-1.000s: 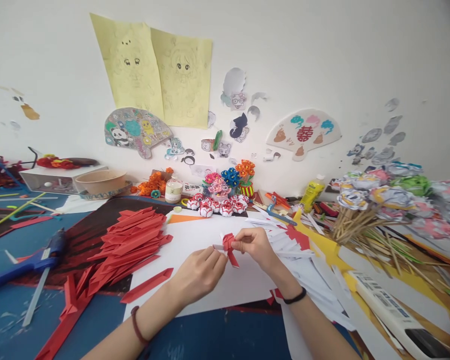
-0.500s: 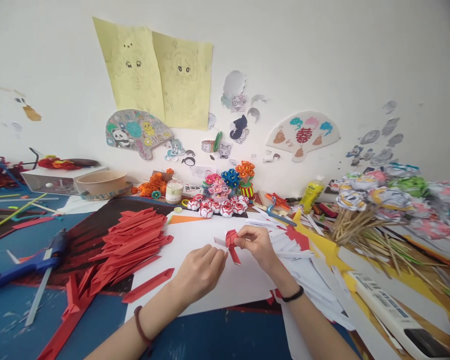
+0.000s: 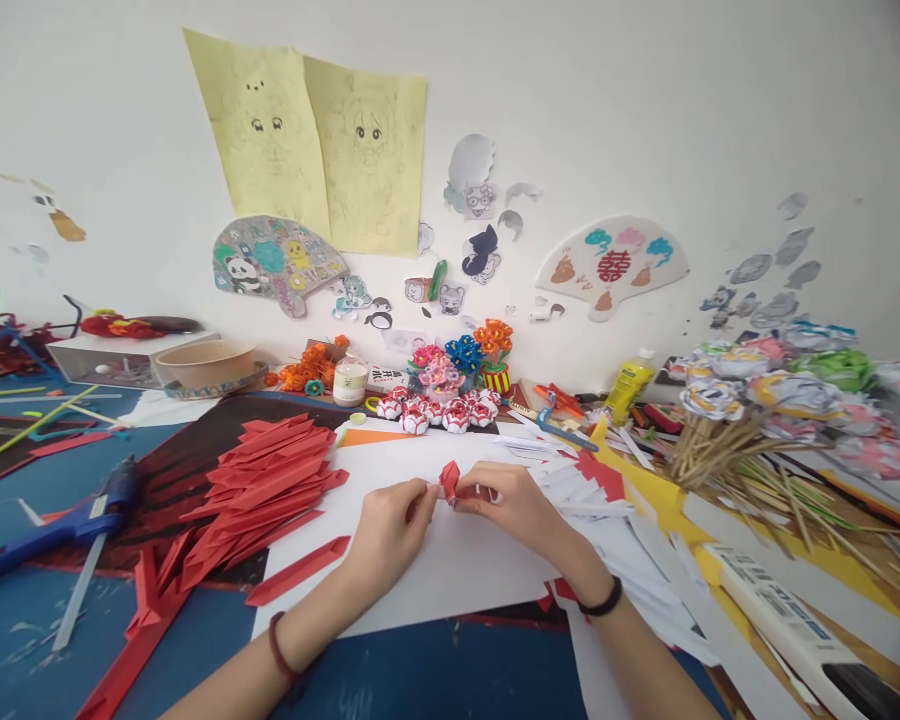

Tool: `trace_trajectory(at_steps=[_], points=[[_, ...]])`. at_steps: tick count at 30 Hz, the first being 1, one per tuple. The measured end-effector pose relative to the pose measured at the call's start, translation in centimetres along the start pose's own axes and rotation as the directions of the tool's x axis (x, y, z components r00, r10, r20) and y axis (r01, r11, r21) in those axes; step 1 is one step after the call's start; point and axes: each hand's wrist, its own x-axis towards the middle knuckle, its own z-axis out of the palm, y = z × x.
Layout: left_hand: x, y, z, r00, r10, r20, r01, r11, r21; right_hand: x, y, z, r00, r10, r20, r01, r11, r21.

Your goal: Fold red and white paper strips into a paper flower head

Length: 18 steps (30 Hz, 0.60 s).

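Left hand and right hand pinch a folded red-and-white paper piece, frame centre. Both pinches are closed.

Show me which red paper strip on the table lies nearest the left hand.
The single strip mostly on the white sheet, its tip beside the left hand. It lies apart; others are in the pile or farther left.

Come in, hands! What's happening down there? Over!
Right hand pinching small folded red paper piece. Left hand at its left side. Folded red paper strips heaped left, not in the way.
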Motion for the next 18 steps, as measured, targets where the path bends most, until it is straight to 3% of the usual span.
trace_trajectory(at_steps=[9,18], points=[[0.32,0.13,-0.31,0.992,-0.109,0.070,0.113,0.992,-0.057,-0.10,0.49,-0.02,0.998,-0.064,-0.021,0.064,0.998,0.014],[0.34,0.02,-0.30,0.990,-0.129,0.050,0.131,0.990,-0.052,-0.19,0.08,0.04,0.995,-0.090,-0.033,0.089,0.996,-0.032]])
